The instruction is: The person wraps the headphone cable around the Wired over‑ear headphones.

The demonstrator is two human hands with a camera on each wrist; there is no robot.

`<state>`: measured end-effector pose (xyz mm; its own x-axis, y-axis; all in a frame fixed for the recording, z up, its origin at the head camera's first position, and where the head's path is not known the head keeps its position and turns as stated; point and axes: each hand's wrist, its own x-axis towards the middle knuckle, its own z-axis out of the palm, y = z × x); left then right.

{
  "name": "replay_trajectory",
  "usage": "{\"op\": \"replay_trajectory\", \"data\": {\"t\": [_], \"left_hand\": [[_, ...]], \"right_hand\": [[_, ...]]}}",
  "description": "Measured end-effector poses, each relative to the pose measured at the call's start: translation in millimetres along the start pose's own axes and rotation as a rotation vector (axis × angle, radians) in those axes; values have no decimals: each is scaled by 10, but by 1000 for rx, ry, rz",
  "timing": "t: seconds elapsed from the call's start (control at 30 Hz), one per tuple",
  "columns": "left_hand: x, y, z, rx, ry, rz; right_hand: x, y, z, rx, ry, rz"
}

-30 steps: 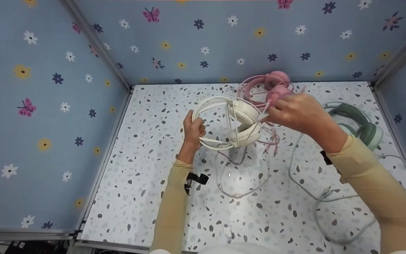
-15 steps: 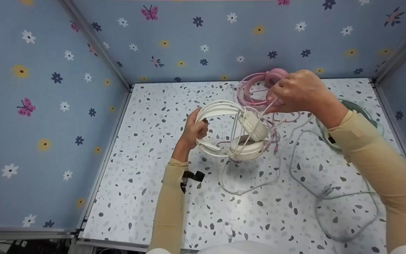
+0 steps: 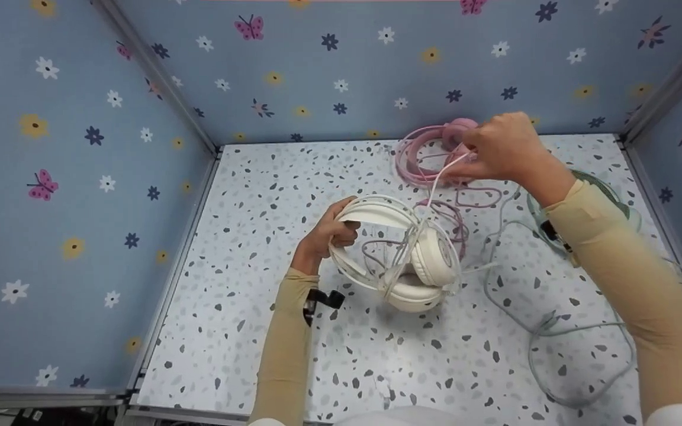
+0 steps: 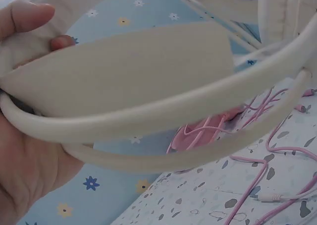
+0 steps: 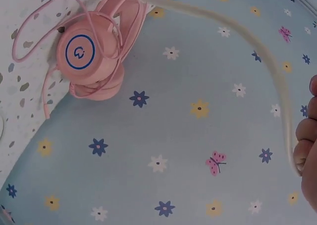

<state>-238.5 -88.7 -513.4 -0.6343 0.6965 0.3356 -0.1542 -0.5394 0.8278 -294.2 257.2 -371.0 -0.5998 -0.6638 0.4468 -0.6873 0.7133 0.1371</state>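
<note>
My left hand (image 3: 334,229) grips the headband of the white headphones (image 3: 436,260), thumb and fingers wrapped round it. They are held over the speckled table, ear cups to the right, with several turns of cable around the band and cups. Higher up and to the right, my right hand (image 3: 504,148) pinches the white cable (image 3: 434,188), which runs taut down to the ear cups. In the right wrist view the same cable (image 5: 270,61) curves into the curled fingers (image 5: 306,128). The left wrist view shows the headband (image 4: 148,76) close up.
Pink headphones (image 5: 81,51) lie at the back edge of the table (image 3: 246,236), their pink cable (image 3: 483,198) loose in front. Green headphones (image 3: 604,183) lie at the right, partly behind my right forearm, with a grey-green cable (image 3: 578,405) looped nearer me. Patterned walls enclose the table.
The white headphones have come lower and nearer to me with my left hand. My right hand has risen away from the ear cups, drawing out a length of white cable.
</note>
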Motion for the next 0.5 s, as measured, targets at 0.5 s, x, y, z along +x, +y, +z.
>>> {"op": "replay_trajectory", "data": {"t": [0.5], "left_hand": [[-56,-17,-30,-437,-183,115]], "right_hand": [[-166,-135,591,491,-214,210]]}}
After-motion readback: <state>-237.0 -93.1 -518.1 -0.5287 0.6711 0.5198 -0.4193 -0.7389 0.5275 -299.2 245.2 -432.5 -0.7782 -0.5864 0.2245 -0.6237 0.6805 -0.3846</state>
